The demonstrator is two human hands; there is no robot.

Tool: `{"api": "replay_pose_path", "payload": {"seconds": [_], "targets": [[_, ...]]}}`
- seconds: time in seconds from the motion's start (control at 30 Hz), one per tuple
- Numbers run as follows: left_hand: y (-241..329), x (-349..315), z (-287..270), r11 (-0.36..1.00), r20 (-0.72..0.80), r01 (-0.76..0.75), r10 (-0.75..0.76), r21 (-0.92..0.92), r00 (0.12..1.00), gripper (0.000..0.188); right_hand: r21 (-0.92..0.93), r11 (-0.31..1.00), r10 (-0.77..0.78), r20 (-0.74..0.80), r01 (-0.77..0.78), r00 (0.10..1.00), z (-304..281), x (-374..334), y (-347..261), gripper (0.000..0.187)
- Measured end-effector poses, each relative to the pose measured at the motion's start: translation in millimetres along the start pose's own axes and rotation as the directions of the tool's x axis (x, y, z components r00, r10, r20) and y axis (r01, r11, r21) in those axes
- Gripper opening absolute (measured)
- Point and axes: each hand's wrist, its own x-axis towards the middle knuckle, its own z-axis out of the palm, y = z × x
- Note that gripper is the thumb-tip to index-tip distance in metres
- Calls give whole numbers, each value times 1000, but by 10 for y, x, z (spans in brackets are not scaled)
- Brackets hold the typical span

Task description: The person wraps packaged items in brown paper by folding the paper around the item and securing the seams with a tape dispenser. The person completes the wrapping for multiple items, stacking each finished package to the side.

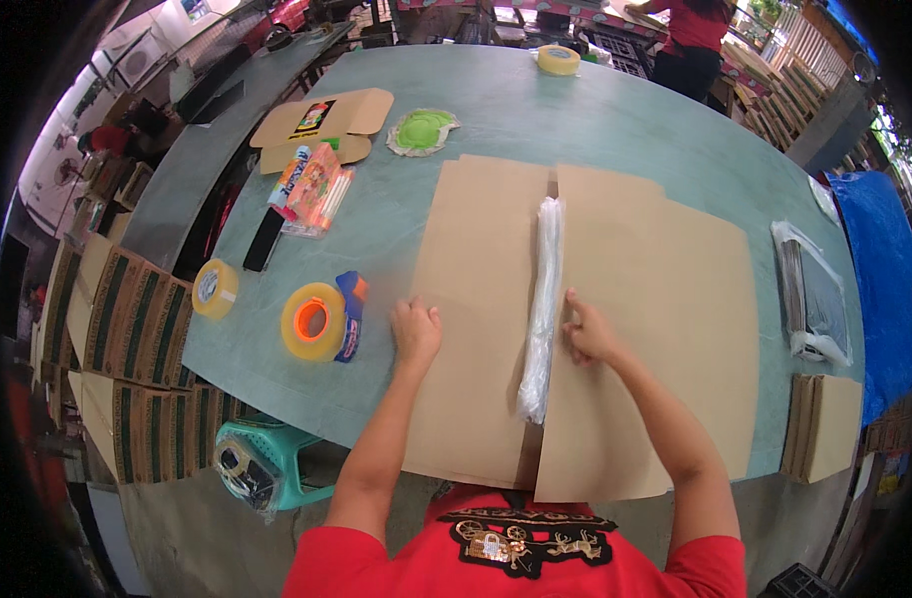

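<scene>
A long bundle wrapped in clear plastic (542, 311) lies lengthwise over the gap between two brown cardboard pieces. My left hand (417, 331) is at the outer edge of the left cardboard (476, 249), fingers curled in; whatever they may hold is hidden. Just right of the bundle, my right hand (588, 333) hovers over or rests on the right cardboard (665, 279). Its index finger points forward, the other fingers bend loosely, and nothing shows in it. Left of my left hand stands a tape roll (312, 321) on a blue and orange dispenser (351, 314).
On the green table (456, 110) are more tape rolls (215, 289), a black bar (263, 239), packaged items (316, 194), a flat carton (321, 120) and a green pad (422, 132). A plastic-wrapped stack (812, 292) lies right. A teal stool (286, 458) is below left; a person (693, 45) stands beyond.
</scene>
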Motion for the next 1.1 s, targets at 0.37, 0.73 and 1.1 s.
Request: {"api": "replay_pose_path", "payload": {"seconds": [0.37,0.73,1.1], "targets": [[-123,383,23,709,411,549,-384,-442,827,18,-681,704,-357,-93,203,929,-289,4,-24,62],[282,381,-380,938,244,208,-141,-276,959,18,-666,700,-404,-73,257,912,-338,110,86,58],[2518,-53,-131,724,504,-79,551,-685,665,29,-653,444,-847,-83,614,524,-698,457,719,25]]}}
